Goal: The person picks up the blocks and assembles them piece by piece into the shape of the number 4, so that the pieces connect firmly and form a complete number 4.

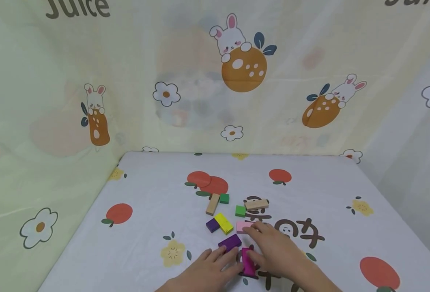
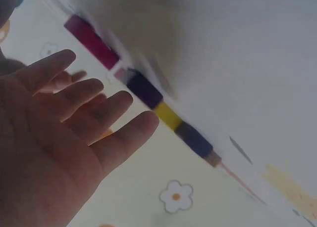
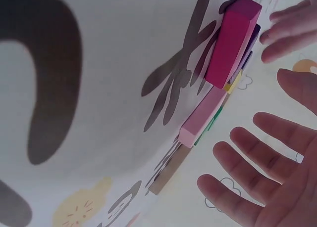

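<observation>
My left hand [image 1: 212, 268], fingers extended and spread, is beside the purple block [image 1: 230, 242] and the magenta block [image 1: 248, 263]. My right hand [image 1: 276, 248] is over the near end of the pink block [image 1: 242, 227], its thumb close to the magenta block. Both wrist views show relaxed fingers with nothing gripped; whether any fingertip touches a block I cannot tell. In the right wrist view the magenta block [image 3: 234, 41] and pink block [image 3: 203, 117] lie in front of the fingers. A yellow block [image 1: 224, 224] leans against or abuts a small dark purple block [image 1: 212, 225].
Farther back lie two natural wood blocks, one on the left [image 1: 213, 204] and one on the right [image 1: 256, 205], with two small green blocks [image 1: 224, 198] near them. A white printed cloth [image 1: 145, 194] covers the table, and printed curtains [image 1: 134, 73] hang around it.
</observation>
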Demonstrator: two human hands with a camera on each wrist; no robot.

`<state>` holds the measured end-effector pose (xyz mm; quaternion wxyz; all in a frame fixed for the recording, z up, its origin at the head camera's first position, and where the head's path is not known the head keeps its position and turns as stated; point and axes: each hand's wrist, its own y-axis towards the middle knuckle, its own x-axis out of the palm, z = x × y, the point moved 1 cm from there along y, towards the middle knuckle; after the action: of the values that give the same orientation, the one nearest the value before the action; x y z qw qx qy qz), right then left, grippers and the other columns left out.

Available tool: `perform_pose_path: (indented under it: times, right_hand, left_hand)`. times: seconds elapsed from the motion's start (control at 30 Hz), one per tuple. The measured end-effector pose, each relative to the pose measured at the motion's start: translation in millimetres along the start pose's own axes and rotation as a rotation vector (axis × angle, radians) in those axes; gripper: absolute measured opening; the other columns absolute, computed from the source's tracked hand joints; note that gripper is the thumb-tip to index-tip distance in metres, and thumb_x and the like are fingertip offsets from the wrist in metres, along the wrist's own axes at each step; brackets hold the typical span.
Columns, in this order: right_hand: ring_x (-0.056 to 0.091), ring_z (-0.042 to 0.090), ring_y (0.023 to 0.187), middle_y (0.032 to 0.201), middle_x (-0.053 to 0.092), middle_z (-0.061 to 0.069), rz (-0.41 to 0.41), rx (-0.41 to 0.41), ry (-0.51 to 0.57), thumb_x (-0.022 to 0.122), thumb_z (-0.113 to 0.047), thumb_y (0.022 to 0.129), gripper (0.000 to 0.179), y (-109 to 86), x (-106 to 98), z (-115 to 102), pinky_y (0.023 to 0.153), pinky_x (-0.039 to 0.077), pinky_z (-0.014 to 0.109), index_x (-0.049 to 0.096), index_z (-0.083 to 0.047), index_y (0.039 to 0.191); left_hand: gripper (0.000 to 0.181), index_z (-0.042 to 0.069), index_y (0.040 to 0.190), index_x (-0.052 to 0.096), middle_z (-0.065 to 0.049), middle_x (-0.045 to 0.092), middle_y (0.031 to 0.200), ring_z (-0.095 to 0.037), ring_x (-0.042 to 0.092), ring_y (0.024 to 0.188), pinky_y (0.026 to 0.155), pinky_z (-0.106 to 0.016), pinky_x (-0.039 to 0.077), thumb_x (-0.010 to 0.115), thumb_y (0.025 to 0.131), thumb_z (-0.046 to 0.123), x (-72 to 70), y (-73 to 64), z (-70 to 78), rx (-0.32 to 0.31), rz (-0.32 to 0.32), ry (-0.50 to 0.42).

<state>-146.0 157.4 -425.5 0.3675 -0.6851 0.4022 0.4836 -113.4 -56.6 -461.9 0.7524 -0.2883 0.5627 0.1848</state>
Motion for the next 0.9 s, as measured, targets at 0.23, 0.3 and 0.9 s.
perform_pose_path:
  times: [0.23, 0.3, 0.9]
  right_hand:
    - [0.065, 0.027, 0.117, 0.128, 0.067, 0.007, 0.029, -0.018, 0.01, 0.08, -0.035, 0.088, 0.048, 5.1, -1.7, -4.3, 0.094, 0.058, 0.055, 0.07, -0.02, 0.132]
    - [0.065, 0.028, 0.12, 0.128, 0.068, 0.007, 0.039, -0.026, -0.002, 0.08, -0.034, 0.088, 0.045, 7.9, -1.2, -6.0, 0.095, 0.058, 0.055, 0.071, -0.019, 0.13]
    - [0.049, 0.009, 0.072, 0.088, 0.06, -0.005, 0.026, -0.094, -0.099, 0.079, -0.048, 0.086, 0.042, 36.9, 20.3, -28.9, 0.061, 0.047, 0.024, 0.077, -0.015, 0.112]
  left_hand:
    - [0.069, 0.038, 0.161, 0.034, 0.009, 0.026, 0.171, -0.028, 0.031, 0.156, 0.115, -0.059, 0.042, 0.04, 0.1, 0.07, 10.4, 2.0, 7.4, 0.051, 0.028, 0.053]
    - [0.069, 0.037, 0.161, 0.032, 0.007, 0.025, 0.172, -0.029, 0.031, 0.156, 0.115, -0.06, 0.042, 0.036, 0.101, 0.07, 12.3, 1.3, 7.8, 0.074, 0.05, 0.084]
    - [0.066, 0.038, 0.16, 0.032, 0.013, 0.033, 0.166, -0.02, 0.033, 0.153, 0.108, -0.053, 0.05, 0.04, 0.102, 0.068, 19.8, 3.9, 11.2, 0.135, 0.084, 0.197]
